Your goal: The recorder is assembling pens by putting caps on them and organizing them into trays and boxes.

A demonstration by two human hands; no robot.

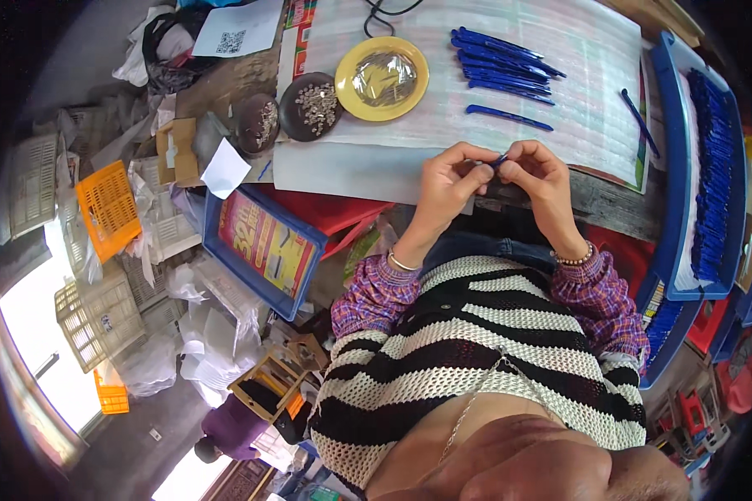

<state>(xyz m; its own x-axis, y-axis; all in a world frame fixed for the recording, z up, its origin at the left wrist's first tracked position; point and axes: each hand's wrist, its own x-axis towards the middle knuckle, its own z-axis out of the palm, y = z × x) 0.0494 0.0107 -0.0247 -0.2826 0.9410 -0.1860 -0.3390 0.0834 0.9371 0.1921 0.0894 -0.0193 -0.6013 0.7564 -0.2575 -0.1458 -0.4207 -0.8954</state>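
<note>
In the head view, a small blue pen (499, 159) was held between both hands just above the near edge of the worktop (368, 163). The left hand (445, 179) was closed on its left end, fingertips pinched together; the right hand (541, 171) was closed on its right end in the same way. Most of the pen was hidden by the fingers, so which part was being fitted could not be told.

Farther back on the worktop, a pile of blue pens (501, 63) lay side by side, with one single pen (510, 118) set apart just nearer the hands and another loose pen (641, 122) near the right edge. These were judged to be finished pieces, so a fair share of the work appeared done.

At the right, a blue tray (685, 167) was packed with many more blue pieces, whether finished or waiting could not be told. To the left of the pile, a yellow dish (382, 78) held thin clear-looking parts, and two dark bowls (309, 106) held small pale bits. With those stocks well filled, much was judged to be left.
</note>
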